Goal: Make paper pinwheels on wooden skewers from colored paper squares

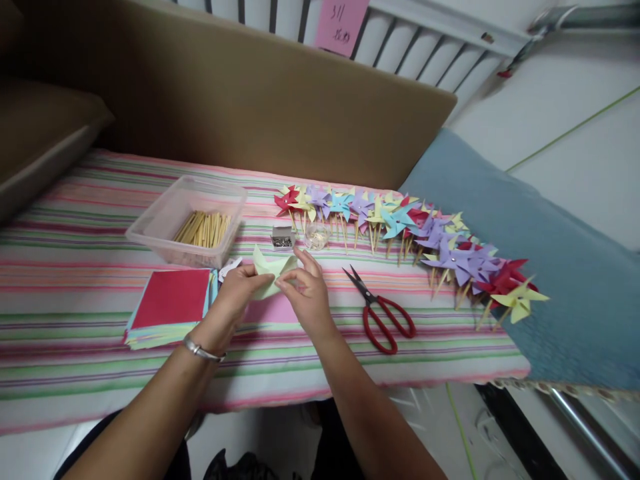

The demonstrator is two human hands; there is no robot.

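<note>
Between my two hands is a pale yellow-green paper pinwheel (273, 265), its corners bent inward. My left hand (243, 285) pinches it from the left, thumb on top. From the right, my right hand (307, 290) has thumb and index finger closed at its middle; whether a small pin sits between them is too small to see. A pink paper sheet (273, 311) lies on the cloth beneath. Just beyond the hands stand a small open box (283, 239) of dark metal bits and a clear round dish (317, 237) with tiny pale pieces.
A clear plastic tub (155, 243) of wooden sticks (203, 229) stands back left, behind a stack of coloured paper squares (173, 299). Red-handled scissors (383, 319) lie open to the right. Many finished pinwheels (445, 257) curve along the striped cloth's (75, 320) right side. A brown board (250, 100) rises behind.
</note>
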